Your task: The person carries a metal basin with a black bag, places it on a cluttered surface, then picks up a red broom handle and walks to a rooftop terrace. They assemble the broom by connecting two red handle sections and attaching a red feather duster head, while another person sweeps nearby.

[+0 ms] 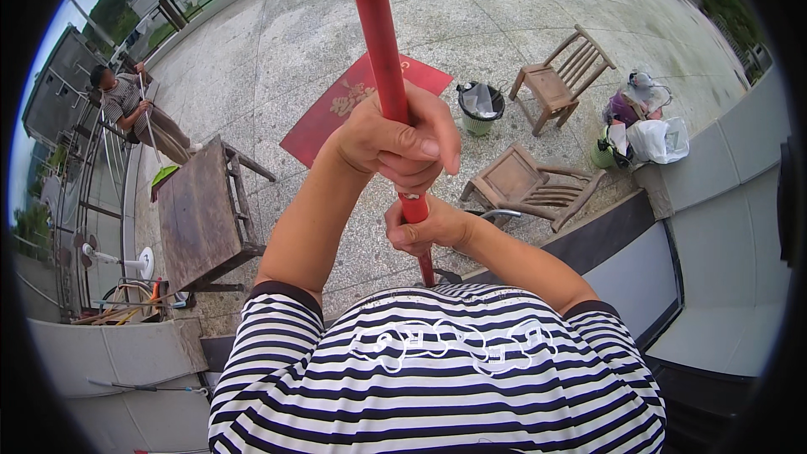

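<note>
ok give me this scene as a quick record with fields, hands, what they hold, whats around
left hand: closed around the red pole, upper grip
right hand: closed around the same pole, lower, close to the striped shirt
pole: runs from the top edge down to the chest
ground: paved terrace with a red mat
seating: upright wooden chair, second wooden chair tipped over
other things: dark wooden table, bin, white bags
other person: by the railing at left
</note>
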A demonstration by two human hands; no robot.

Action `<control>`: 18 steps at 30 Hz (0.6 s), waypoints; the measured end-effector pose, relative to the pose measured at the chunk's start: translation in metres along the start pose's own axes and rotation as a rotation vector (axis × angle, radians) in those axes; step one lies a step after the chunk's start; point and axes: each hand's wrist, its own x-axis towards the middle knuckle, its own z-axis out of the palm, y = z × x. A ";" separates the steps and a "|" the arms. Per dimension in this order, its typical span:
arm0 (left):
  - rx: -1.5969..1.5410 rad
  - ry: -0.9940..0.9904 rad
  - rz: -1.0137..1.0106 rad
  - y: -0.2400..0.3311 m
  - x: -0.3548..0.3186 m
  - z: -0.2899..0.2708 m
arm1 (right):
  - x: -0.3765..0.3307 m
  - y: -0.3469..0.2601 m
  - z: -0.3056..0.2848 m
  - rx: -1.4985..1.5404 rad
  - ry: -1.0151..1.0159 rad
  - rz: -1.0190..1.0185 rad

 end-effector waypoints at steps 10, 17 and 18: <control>-0.162 0.074 0.426 0.087 0.043 0.003 | 0.011 0.012 -0.014 0.147 -0.221 0.028; 0.402 0.661 0.463 0.085 0.053 0.050 | 0.006 0.014 0.037 -0.377 0.524 -0.201; 0.468 0.816 0.466 0.079 0.063 0.061 | 0.006 0.010 0.041 -0.466 0.608 -0.227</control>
